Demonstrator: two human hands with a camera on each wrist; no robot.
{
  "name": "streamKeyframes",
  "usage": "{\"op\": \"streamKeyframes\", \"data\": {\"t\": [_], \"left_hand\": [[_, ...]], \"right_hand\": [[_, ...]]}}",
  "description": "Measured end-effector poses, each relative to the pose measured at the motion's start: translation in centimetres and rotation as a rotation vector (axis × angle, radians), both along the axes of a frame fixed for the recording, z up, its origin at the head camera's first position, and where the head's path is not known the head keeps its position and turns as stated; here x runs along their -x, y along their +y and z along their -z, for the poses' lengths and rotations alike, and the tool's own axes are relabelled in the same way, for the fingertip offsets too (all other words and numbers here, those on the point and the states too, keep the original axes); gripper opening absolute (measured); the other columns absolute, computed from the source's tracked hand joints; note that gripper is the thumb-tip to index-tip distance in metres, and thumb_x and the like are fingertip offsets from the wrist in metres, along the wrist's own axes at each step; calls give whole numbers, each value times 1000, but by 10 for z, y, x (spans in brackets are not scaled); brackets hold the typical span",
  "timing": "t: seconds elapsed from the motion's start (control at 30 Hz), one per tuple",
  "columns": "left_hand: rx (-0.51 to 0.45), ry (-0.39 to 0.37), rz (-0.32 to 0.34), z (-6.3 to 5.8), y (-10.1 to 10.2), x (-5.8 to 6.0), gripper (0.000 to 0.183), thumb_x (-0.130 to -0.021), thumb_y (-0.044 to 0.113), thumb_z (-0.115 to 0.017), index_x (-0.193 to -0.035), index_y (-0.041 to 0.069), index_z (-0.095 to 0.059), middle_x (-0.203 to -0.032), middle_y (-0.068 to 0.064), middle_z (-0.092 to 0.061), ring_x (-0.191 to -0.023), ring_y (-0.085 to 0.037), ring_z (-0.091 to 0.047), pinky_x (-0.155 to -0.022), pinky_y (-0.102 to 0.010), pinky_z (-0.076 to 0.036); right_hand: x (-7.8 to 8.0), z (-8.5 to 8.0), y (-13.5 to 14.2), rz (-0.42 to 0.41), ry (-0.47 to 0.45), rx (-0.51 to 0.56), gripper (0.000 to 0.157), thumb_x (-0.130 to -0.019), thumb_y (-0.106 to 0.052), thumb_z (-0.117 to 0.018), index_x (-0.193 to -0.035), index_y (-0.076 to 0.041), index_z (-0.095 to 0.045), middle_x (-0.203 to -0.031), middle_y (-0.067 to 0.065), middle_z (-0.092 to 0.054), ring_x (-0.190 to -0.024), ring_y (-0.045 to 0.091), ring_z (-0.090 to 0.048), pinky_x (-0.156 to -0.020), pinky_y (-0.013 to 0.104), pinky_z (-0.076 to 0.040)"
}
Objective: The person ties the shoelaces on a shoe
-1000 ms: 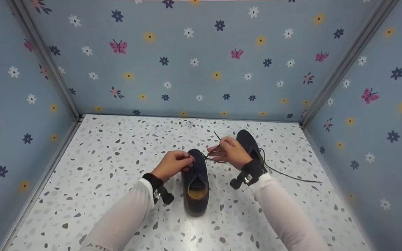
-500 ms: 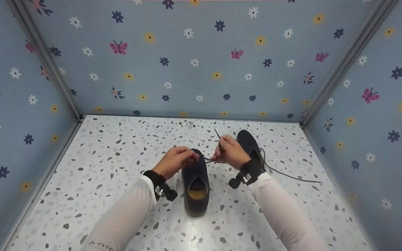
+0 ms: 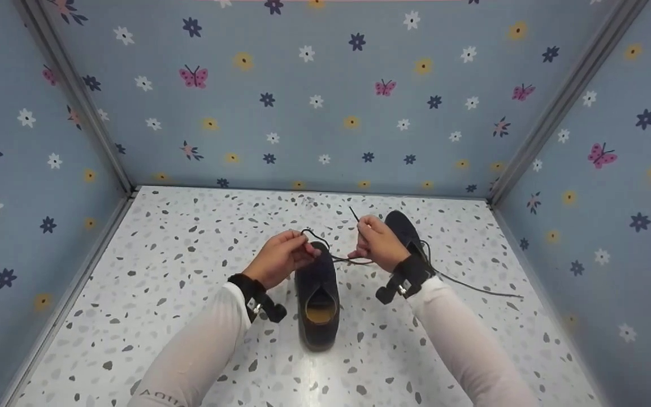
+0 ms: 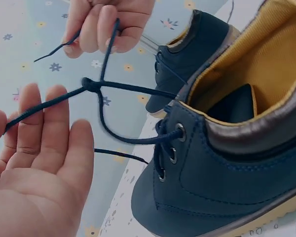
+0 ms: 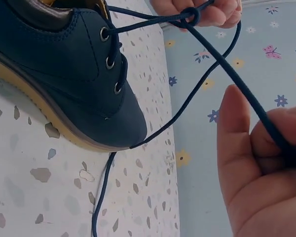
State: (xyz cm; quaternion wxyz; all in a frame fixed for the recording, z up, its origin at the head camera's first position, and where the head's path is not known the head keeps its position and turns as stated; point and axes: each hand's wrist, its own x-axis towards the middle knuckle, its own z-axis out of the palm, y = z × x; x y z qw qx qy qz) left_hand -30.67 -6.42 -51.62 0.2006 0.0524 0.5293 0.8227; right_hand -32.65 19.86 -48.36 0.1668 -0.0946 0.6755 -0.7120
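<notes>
A navy lace-up shoe with a yellow lining stands on the floor between both hands. My left hand pinches one end of its shoelace between thumb and finger, the other fingers nearly straight. My right hand grips the other end, index finger and thumb curled round it. In the left wrist view a loose knot hangs in the air beyond the eyelets, with the lace drawn out to both sides. The right wrist view shows the same knot near the left hand's fingers.
A second navy shoe stands beyond the right hand, its own lace trailing over the speckled floor to the right. Blue flowered panels close off the back and both sides.
My left hand has risen slightly away from the toe, and a lace loop now shows above its fingertips. The right hand has shifted slightly up and forward with its lace end.
</notes>
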Motion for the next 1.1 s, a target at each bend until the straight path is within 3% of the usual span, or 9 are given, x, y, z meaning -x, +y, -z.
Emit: {"op": "streamKeyframes", "data": {"t": [0.23, 0.43, 0.6, 1.1], "left_hand": [[-57, -13, -9, -1, -9, 1, 15, -112, 15, -46, -102, 6, -53, -75, 1, -56, -78, -16, -70, -93, -38, -61], [-64, -34, -20, 0, -15, 0, 17, -113, 17, -43, -103, 7, -52, -70, 2, -47, -66, -12, -55, -85, -35, -61], [-39, -32, -20, 1, -19, -3, 20, -113, 19, -41, -106, 6, -53, -72, 2, -45, -65, -13, -48, -79, -33, -55], [-29, -61, -68, 10, -25, -6, 20, -113, 18, -39, -101, 8, -51, -73, 3, -44, -63, -10, -40, -62, -27, -40]], "right_hand": [[2, 0, 3, 16, 12, -8, 17, -115, -21, -35, -101, -13, -39, -61, -5, -30, -50, 11, -32, -66, 32, -56], [3, -1, 5, 28, 10, -33, 16, -115, -22, -36, -102, -13, -39, -64, -4, -30, -53, 12, -29, -55, 28, -37], [5, 1, 8, 22, 21, -49, 15, -115, -21, -35, -104, -11, -39, -63, -5, -29, -50, 10, -24, -49, 26, -24], [4, 13, 36, 109, 132, -212, 16, -114, -19, -37, -110, -5, -42, -65, -4, -36, -49, 9, -31, -46, 23, -28]]}}
